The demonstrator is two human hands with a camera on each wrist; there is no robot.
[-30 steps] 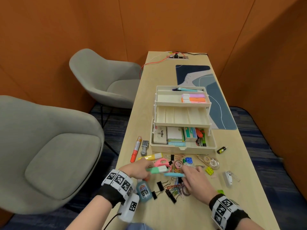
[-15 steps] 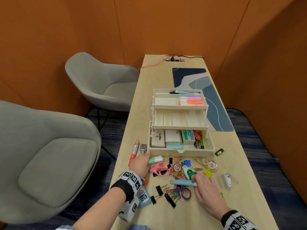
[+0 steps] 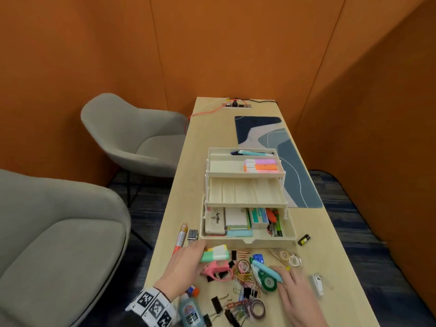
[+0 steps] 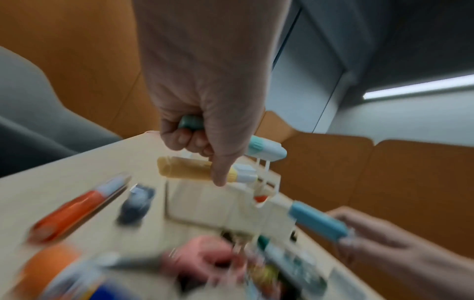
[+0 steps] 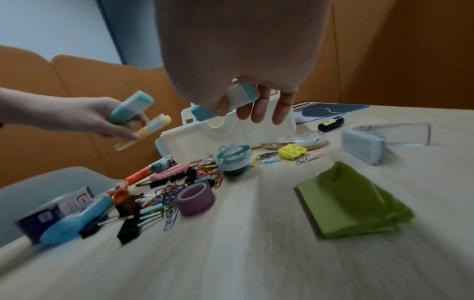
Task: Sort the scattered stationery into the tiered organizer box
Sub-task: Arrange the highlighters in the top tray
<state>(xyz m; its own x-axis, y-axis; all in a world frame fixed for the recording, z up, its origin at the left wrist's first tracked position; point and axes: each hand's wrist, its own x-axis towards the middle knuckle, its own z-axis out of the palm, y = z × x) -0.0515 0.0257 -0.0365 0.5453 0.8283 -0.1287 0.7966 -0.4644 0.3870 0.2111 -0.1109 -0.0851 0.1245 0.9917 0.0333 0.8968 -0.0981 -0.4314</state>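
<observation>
L hand (image 3: 186,263) grips two highlighters at once, green (image 3: 213,255) + yellow (image 4: 184,169), just in front of the tiered organizer box (image 3: 247,237). R hand (image 3: 295,293) pinches a blue highlighter (image 3: 266,270) above the clip pile (image 3: 245,277). Risk: the yellow one sits low under the forefinger w/ a loose-looking hold, could slip out on the way to the top tray (image 3: 226,165). R hand may drag clips.

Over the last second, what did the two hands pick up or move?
The left hand lifted the green highlighter toward the organizer box and added the yellow highlighter to its grip. The right hand lifted the blue highlighter. The pink scissors stayed put.
</observation>
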